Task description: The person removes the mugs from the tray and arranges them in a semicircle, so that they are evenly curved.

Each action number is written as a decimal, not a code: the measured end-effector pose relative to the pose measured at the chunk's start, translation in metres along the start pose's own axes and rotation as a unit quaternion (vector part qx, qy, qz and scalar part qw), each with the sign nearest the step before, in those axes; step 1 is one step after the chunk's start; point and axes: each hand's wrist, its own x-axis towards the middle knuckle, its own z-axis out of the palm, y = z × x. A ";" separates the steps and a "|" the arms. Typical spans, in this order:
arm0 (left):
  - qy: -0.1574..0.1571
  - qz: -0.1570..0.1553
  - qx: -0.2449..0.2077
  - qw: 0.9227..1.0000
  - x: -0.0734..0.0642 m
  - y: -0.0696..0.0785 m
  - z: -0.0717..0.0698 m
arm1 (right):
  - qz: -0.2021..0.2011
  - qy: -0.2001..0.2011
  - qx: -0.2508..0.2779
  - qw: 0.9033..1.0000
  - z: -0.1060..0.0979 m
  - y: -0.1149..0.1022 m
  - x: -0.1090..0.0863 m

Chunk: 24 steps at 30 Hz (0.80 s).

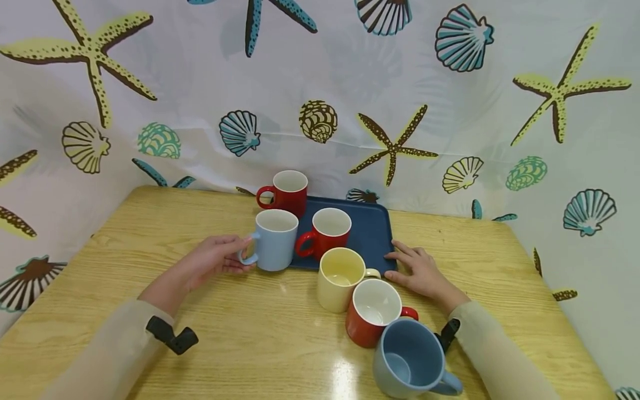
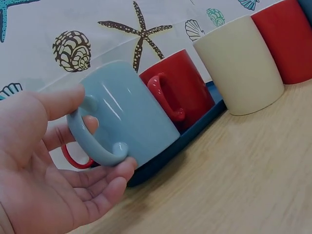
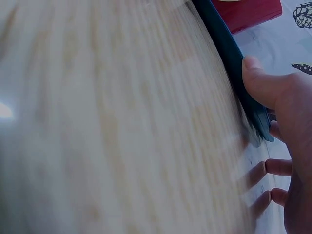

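My left hand (image 1: pixel 217 258) pinches the handle of a light blue mug (image 1: pixel 276 247), which stands upright at the left front of a dark blue tray (image 1: pixel 367 228). In the left wrist view the thumb and index finger are at the handle, and other fingertips touch the mug's lower side. Two red mugs stand on the tray, one at the back left (image 1: pixel 295 203) and one near the middle (image 1: pixel 330 243). At the tray's right front corner rests my right hand (image 1: pixel 420 272), fingers extended and spread, the thumb touching the front edge in the right wrist view.
In front of the tray a pale yellow mug (image 1: pixel 332 289), a red mug (image 1: pixel 362 328) and a grey-blue mug (image 1: pixel 395 369) form a diagonal row on the wooden table (image 1: pixel 240 344). A curtain (image 1: pixel 340 72) with shells and starfish hangs behind the table.
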 end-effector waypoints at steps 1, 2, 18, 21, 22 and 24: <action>-0.004 0.005 -0.006 1.000 -0.001 -0.002 0.001 | 0.001 -0.001 0.000 1.000 0.000 0.000 0.000; -0.006 0.010 -0.013 1.000 -0.003 -0.004 0.002 | 0.002 -0.001 0.001 1.000 0.000 0.000 0.000; 0.006 0.093 0.044 0.995 -0.034 -0.015 0.011 | -0.002 0.002 0.004 1.000 -0.002 0.000 0.000; 0.009 0.098 0.055 0.994 -0.039 -0.018 0.013 | -0.001 0.004 0.004 1.000 -0.001 0.000 0.001; 0.012 0.096 0.053 0.994 -0.040 -0.018 0.013 | -0.001 0.005 0.006 1.000 -0.001 0.000 0.001; 0.010 0.096 0.053 0.994 -0.043 -0.020 0.015 | 0.000 0.005 0.007 1.000 0.000 0.000 0.001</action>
